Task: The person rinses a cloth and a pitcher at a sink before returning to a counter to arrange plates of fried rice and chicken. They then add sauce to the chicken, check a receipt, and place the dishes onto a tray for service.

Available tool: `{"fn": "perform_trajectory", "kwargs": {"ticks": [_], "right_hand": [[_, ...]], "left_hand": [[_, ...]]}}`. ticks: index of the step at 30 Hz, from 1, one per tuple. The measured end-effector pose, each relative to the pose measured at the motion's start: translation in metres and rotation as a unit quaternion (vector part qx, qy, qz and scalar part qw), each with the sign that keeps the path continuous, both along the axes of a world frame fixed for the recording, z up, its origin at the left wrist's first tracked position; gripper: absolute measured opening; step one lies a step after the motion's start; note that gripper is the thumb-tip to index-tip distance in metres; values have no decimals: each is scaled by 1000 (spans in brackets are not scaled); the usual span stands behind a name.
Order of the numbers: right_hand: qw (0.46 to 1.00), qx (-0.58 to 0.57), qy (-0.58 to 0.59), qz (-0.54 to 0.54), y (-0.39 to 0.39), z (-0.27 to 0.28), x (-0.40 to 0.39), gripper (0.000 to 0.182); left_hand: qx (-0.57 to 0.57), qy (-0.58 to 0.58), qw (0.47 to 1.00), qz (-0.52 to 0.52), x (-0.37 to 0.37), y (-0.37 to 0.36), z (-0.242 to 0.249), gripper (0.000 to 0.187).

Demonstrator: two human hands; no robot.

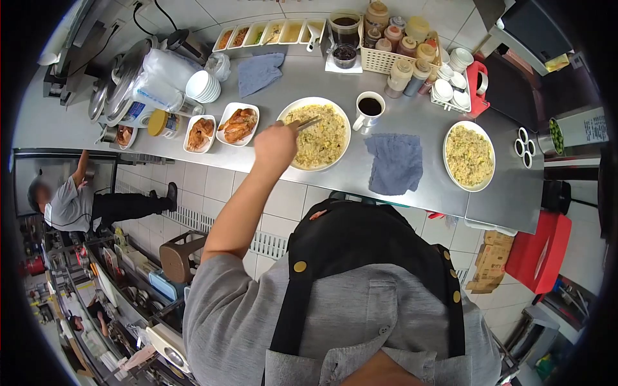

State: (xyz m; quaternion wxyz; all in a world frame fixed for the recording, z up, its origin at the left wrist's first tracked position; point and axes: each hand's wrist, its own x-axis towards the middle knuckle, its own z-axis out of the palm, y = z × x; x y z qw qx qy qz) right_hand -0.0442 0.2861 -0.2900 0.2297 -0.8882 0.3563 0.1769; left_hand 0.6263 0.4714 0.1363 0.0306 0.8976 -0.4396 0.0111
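My left hand (pixel 277 147) is closed around a slim utensil (pixel 310 121), perhaps tongs, whose exact kind I cannot make out. Its tip is over the fried rice (pixel 315 143), at the upper left part of the oval white plate (pixel 346 145). My right hand is out of view. Just left of my hand, fried chicken pieces (pixel 239 124) fill one white square dish, and more chicken (pixel 200 134) fills another. A white mug of dark liquid (pixel 370 109) stands right of the plate, above a folded blue cloth (pixel 395 164).
A second plate of fried rice (pixel 468 157) sits at the right. Along the back are a topping tray (pixel 270 33), a basket of sauce bottles (pixel 386 61), another blue cloth (pixel 260 73) and stacked white bowls (pixel 203 86). Another person (pixel 71 202) stands at the far left.
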Motion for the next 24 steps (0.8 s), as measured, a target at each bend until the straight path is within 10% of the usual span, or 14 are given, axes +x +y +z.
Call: {"fn": "perform_trajectory", "kwargs": {"ticks": [3, 6, 9, 11, 15, 20, 24], "right_hand": [[996, 71, 18, -54, -5, -8, 2, 21], [990, 11, -18, 140, -16, -29, -2, 23], [991, 78, 105, 0, -13, 23, 28, 23], [864, 280, -125, -400, -2, 64, 47, 25], [865, 274, -96, -410, 1, 77, 52, 28], [998, 31, 52, 15, -3, 12, 18, 24], [996, 26, -56, 62, 6, 13, 9, 27]], "left_hand": [[13, 8, 1000, -20, -13, -16, -18, 22], [18, 22, 999, -45, -22, -9, -27, 25], [40, 42, 998, -30, -18, 12, -27, 22], [56, 34, 998, -16, -11, 23, -16, 21], [69, 10, 997, 13, 3, 33, 7, 20], [156, 24, 987, 40, 29, 17, -14, 16], [129, 7, 991, 40, 27, -1, -38, 16]]}}
